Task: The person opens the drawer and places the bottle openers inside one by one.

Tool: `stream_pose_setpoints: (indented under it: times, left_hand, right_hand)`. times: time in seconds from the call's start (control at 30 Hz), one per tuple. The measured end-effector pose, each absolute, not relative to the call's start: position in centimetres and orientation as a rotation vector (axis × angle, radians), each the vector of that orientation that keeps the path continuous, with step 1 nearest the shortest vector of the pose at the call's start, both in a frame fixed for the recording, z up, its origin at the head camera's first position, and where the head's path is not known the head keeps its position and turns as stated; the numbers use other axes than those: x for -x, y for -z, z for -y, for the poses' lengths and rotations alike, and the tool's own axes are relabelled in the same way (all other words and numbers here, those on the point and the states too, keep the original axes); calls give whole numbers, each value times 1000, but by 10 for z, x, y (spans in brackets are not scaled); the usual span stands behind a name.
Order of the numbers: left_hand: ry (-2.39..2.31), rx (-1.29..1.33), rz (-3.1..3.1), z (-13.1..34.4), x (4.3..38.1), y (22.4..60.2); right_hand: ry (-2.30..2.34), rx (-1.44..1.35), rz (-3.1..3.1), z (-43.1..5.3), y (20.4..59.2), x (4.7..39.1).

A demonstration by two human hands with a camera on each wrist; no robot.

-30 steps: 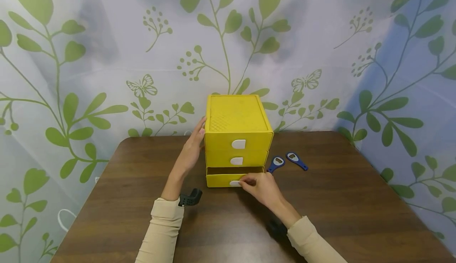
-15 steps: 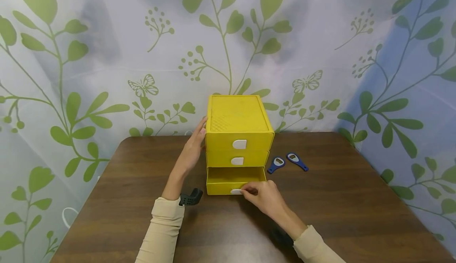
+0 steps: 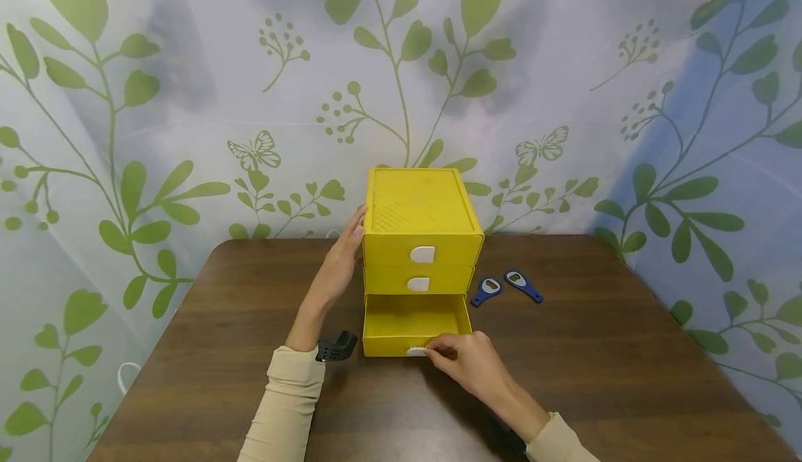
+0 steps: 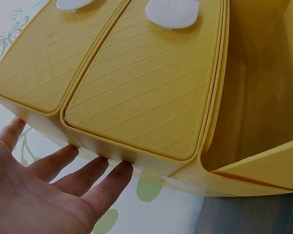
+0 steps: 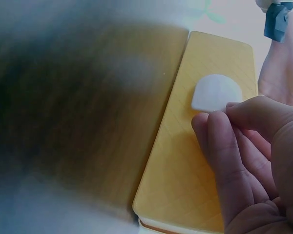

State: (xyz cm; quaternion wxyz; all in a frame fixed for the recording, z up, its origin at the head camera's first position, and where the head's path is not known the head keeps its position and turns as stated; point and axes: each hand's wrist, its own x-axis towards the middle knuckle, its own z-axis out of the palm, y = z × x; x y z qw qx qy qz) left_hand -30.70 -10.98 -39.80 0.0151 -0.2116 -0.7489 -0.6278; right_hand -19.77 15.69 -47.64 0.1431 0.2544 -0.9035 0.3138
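A yellow cabinet (image 3: 420,201) with three stacked drawers stands on the table. Its bottom drawer (image 3: 383,347) is pulled well out, and the part of its inside that shows is bare yellow. At the drawer's front, my right hand (image 3: 473,364) pinches the white handle (image 5: 216,92) between thumb and fingertips. My left hand (image 3: 335,267) rests against the cabinet's left side. In the left wrist view, that hand's fingers (image 4: 110,187) are extended and spread, their tips touching the side wall. The upper two drawers are closed, each with a white handle (image 3: 422,254).
Two blue tools with pale oval faces, one nearer (image 3: 486,290) and one farther right (image 3: 523,285), lie right of the cabinet on the brown wooden table (image 3: 250,309). Behind the table hangs a leaf-patterned cloth (image 3: 207,100).
The bottom drawer has slid out toward me, from a narrow gap to well open, with my right hand drawing its handle. My left hand stays at the cabinet's side.
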Motion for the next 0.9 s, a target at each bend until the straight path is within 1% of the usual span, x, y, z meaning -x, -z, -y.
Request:
stream_pose_setpoints:
  times: [0.9]
  left_hand:
    - [1954,676,2312,109,308,398]
  right_hand:
    - [-897,-777,2610,-160,474,166]
